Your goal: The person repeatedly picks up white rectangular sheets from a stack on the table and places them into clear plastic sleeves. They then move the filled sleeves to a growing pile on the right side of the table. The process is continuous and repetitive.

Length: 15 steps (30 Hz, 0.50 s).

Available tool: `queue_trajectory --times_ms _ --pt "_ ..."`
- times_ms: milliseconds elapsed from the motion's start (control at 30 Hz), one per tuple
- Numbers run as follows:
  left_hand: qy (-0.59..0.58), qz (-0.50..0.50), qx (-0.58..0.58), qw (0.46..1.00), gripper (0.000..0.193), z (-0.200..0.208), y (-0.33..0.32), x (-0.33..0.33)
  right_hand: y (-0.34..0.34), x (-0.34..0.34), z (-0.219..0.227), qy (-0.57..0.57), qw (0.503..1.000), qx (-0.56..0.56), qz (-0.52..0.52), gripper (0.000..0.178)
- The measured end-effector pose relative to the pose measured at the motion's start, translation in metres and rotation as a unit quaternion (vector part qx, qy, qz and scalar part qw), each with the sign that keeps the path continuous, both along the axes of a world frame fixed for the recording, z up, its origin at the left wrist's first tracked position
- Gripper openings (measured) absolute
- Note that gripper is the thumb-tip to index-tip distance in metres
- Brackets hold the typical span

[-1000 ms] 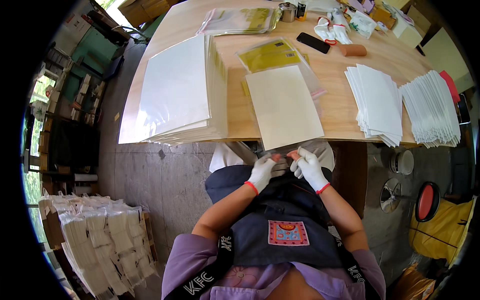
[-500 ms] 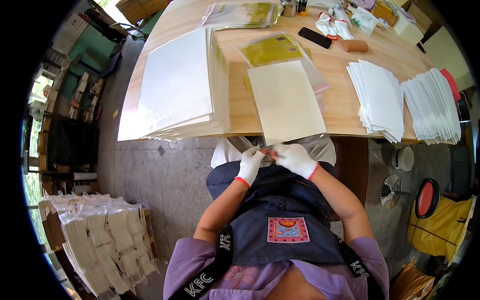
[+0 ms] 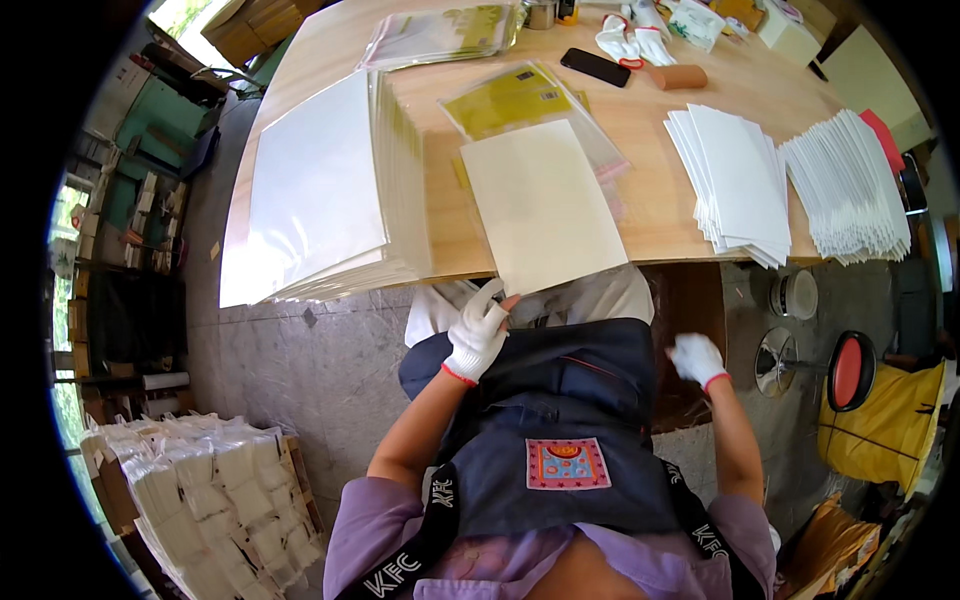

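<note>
A cream sheet (image 3: 543, 208) lies at the table's front edge, its lower end jutting over, with what looks like a clear plastic sleeve around it. At its lower left corner is my left hand (image 3: 478, 335) in a white knit glove, closed, thumb and finger pinching the sleeve's edge. My right hand (image 3: 697, 360), gloved alike, hangs apart to the right, below table level; its fingers are blurred, and I see nothing held. Beneath the cream sheet lie clear sleeves with olive-green print (image 3: 520, 100). On the left stands a tall stack of white sheets in clear sleeves (image 3: 318, 180).
White folded cards (image 3: 735, 185) and a denser fanned stack of white cards (image 3: 848, 190) lie on the right. Farther back are a black phone (image 3: 595, 67), a brown cylinder (image 3: 678, 77) and spare gloves (image 3: 635, 42). A red-padded stool (image 3: 852, 371) stands right; wrapped paper bundles (image 3: 210, 500) stand left.
My right hand has left the cream sheet's lower edge and swung right and down. My left hand stays near the sheet's corner. The whole view has shifted slightly.
</note>
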<state>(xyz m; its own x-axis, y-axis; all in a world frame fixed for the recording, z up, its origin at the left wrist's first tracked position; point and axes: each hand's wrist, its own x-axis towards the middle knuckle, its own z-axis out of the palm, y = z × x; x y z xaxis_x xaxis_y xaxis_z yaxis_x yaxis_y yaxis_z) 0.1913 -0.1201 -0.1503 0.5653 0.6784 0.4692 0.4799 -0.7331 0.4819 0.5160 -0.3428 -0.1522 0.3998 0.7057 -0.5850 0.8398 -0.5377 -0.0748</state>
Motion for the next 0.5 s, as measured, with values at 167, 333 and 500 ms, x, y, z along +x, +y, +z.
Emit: queue_trajectory --times_ms 167,333,500 --pt "-0.011 -0.045 0.063 0.997 0.019 0.009 0.015 0.015 0.102 -0.05 0.067 -0.031 0.891 0.415 0.179 0.049" --pt "-0.132 0.0 -0.105 0.986 0.015 -0.038 0.023 0.006 0.151 -0.023 0.02 0.019 0.897 0.421 0.135 0.026" --pt "-0.336 0.11 -0.512 0.783 0.032 -0.007 0.019 0.024 0.166 -0.036 0.023 -0.029 0.88 0.475 -0.009 0.023"
